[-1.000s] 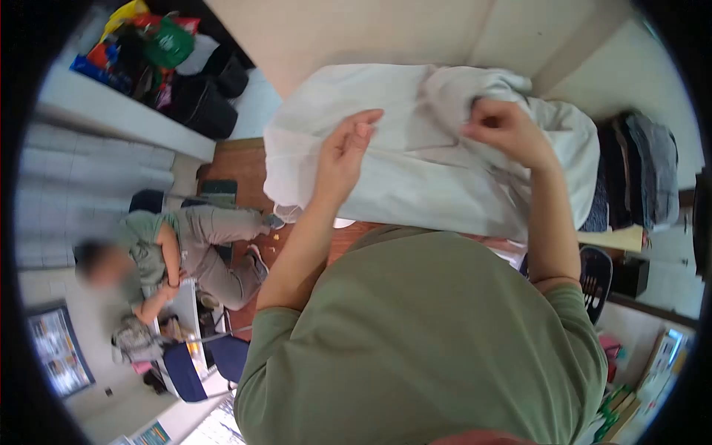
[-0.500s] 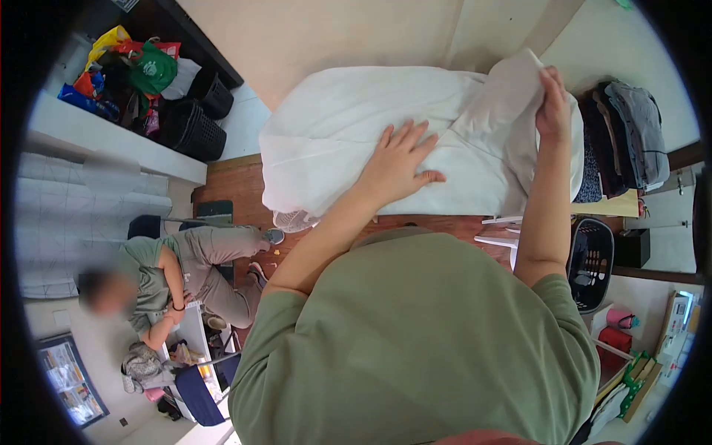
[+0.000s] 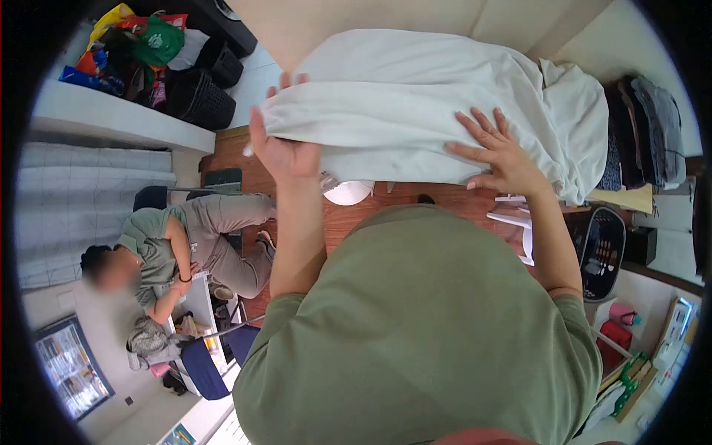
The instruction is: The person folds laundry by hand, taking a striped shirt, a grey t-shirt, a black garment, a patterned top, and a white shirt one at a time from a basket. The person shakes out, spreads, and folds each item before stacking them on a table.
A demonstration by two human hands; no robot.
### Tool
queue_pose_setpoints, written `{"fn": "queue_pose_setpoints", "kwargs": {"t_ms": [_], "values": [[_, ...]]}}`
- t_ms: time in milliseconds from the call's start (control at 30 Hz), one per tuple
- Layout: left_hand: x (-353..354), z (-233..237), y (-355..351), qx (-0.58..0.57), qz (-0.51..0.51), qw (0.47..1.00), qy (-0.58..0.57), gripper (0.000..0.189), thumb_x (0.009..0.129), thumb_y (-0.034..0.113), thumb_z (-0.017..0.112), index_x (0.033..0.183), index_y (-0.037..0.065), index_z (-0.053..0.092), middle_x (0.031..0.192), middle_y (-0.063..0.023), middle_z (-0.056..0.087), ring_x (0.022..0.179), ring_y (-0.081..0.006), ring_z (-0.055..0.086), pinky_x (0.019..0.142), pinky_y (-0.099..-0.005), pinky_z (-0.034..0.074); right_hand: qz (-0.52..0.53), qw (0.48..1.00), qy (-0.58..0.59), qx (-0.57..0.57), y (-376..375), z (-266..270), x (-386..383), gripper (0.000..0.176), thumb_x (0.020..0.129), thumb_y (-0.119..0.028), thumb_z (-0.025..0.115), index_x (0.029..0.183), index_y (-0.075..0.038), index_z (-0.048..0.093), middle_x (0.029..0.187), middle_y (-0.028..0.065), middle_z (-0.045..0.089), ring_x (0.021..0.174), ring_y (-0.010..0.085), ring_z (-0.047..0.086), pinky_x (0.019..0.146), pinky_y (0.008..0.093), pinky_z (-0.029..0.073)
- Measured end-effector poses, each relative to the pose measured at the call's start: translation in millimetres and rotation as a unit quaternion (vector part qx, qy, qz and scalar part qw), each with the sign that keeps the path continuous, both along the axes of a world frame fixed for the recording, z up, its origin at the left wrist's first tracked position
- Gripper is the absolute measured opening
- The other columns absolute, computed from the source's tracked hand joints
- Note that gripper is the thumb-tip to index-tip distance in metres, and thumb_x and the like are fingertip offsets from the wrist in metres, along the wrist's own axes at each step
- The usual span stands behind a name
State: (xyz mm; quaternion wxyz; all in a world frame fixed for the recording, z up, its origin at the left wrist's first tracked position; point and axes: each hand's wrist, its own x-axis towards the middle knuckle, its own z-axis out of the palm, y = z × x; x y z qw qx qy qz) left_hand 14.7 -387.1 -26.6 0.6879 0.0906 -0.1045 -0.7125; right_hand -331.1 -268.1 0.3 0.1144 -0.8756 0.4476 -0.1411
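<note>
A large white cloth [image 3: 415,111] with wrinkles and folds drapes over a long raised surface in front of me. My left hand [image 3: 288,148] is at the cloth's left end, palm turned up and fingers apart; part of the fabric hides the middle of the fingers. Flat on the near right part of the cloth lies my right hand [image 3: 504,156], its fingers spread. The fabric bunches up at the right end.
Folded dark clothes [image 3: 645,133] are stacked to the right, above a black basket [image 3: 603,252]. At left a person [image 3: 159,252] sits with arms folded. Black bins [image 3: 200,100] and bags [image 3: 159,41] stand at the upper left. A white stool [image 3: 348,193] shows under the cloth.
My left hand has moved left from the cloth's middle to its left end and turned palm up. My right hand has let go of the lifted right corner and now lies flat.
</note>
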Motion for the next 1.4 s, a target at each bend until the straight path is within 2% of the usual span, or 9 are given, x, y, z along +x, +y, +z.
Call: {"fn": "queue_pose_setpoints", "kwargs": {"t_ms": [133, 267, 433, 533, 667, 767, 933, 1233, 1400], "values": [[64, -23, -21, 0.019, -0.076, 0.997, -0.013, 0.042, 0.085, 0.005, 0.050, 0.126, -0.005, 0.046, 0.128, -0.0191, 0.052, 0.123, -0.0309, 0.048, 0.109, -0.0468, 0.034, 0.024, 0.997, -0.061, 0.029, 5, 1, -10, 0.038, 0.077, -0.037, 0.072, 0.107, -0.014, 0.072, 0.141, 0.0108, 0.048, 0.137, 0.0318, 0.034, 0.116, 0.0503, 0.009], [121, -49, -72, 0.202, 0.178, 0.821, -0.503, 0.043, 0.090, 0.019, 0.056, 0.127, 0.001, 0.042, 0.107, -0.0144, 0.058, 0.091, -0.0248, 0.060, 0.083, -0.0423, 0.051, -0.248, 0.899, -0.297, 0.205, 4, 29, -52, 0.027, 0.087, -0.026, 0.067, 0.101, -0.003, 0.071, 0.111, 0.0107, 0.068, 0.116, 0.0195, 0.057, 0.105, 0.0371, 0.036], [94, -50, -160, 0.156, -0.240, 0.643, -0.711, 0.076, 0.091, 0.066, 0.040, 0.130, 0.002, 0.050, 0.121, -0.0115, 0.058, 0.096, -0.0244, 0.060, 0.089, -0.0445, 0.048, -0.532, 0.828, -0.164, 0.061, -100, 26, -153, 0.032, 0.092, -0.028, 0.057, 0.105, 0.000, 0.066, 0.094, 0.0078, 0.069, 0.080, 0.0153, 0.064, 0.069, 0.0308, 0.050], [66, -111, -191, 0.053, -0.357, 0.716, -0.597, 0.095, 0.083, 0.079, 0.031, 0.138, 0.003, 0.043, 0.134, -0.0136, 0.052, 0.119, -0.0261, 0.053, 0.101, -0.0426, 0.042, -0.546, 0.825, 0.045, 0.136, -151, -19, -201, 0.032, 0.089, -0.028, 0.061, 0.104, 0.000, 0.066, 0.088, 0.0090, 0.068, 0.073, 0.0163, 0.062, 0.062, 0.0302, 0.049], [28, -56, -195, 0.124, -0.490, 0.802, -0.317, 0.080, 0.089, 0.068, 0.040, 0.138, 0.004, 0.043, 0.133, -0.0160, 0.052, 0.119, -0.0272, 0.054, 0.102, -0.0415, 0.043, -0.521, 0.813, -0.259, -0.032, -158, 1, -206, 0.026, 0.087, -0.021, 0.063, 0.097, 0.003, 0.064, 0.087, 0.0106, 0.067, 0.079, 0.0192, 0.059, 0.069, 0.0329, 0.048], [30, -50, -226, 0.102, -0.360, 0.824, -0.426, 0.056, 0.095, 0.044, 0.053, 0.132, 0.002, 0.048, 0.125, -0.0152, 0.058, 0.115, -0.0240, 0.056, 0.101, -0.0362, 0.044, -0.495, 0.691, -0.521, -0.085, -152, 11, -214, 0.023, 0.092, -0.022, 0.060, 0.103, -0.002, 0.060, 0.087, 0.0030, 0.061, 0.075, 0.0125, 0.055, 0.065, 0.0271, 0.046], [45, -16, -242, 0.005, -0.333, 0.782, -0.527, 0.035, 0.087, 0.018, 0.069, 0.114, 0.000, 0.058, 0.104, -0.0087, 0.064, 0.095, -0.0177, 0.061, 0.087, -0.0307, 0.049, -0.415, 0.457, -0.662, 0.426, -134, 29, -166, 0.031, 0.089, -0.026, 0.065, 0.106, 0.000, 0.061, 0.097, 0.0098, 0.067, 0.083, 0.0220, 0.066, 0.075, 0.0351, 0.056], [113, 55, -173, -0.213, 0.007, 0.650, -0.729, 0.008, 0.080, -0.002, 0.067, 0.086, 0.001, 0.064, 0.084, -0.0005, 0.060, 0.083, -0.0105, 0.056, 0.077, -0.0229, 0.044, -0.402, 0.682, -0.581, 0.190, -113, 62, -202, 0.033, 0.089, -0.021, 0.066, 0.111, 0.003, 0.060, 0.100, 0.0059, 0.067, 0.088, 0.0153, 0.064, 0.078, 0.0302, 0.053], [137, 64, -50, -0.254, -0.082, 0.546, -0.794, 0.015, 0.076, 0.001, 0.068, 0.090, 0.002, 0.065, 0.101, -0.0066, 0.057, 0.094, -0.0168, 0.056, 0.082, -0.0299, 0.046, -0.331, 0.882, -0.304, 0.141, 42, 17, -242, 0.035, 0.086, -0.032, 0.067, 0.099, 0.001, 0.067, 0.098, 0.0063, 0.066, 0.090, 0.0140, 0.060, 0.083, 0.0264, 0.045]]}}
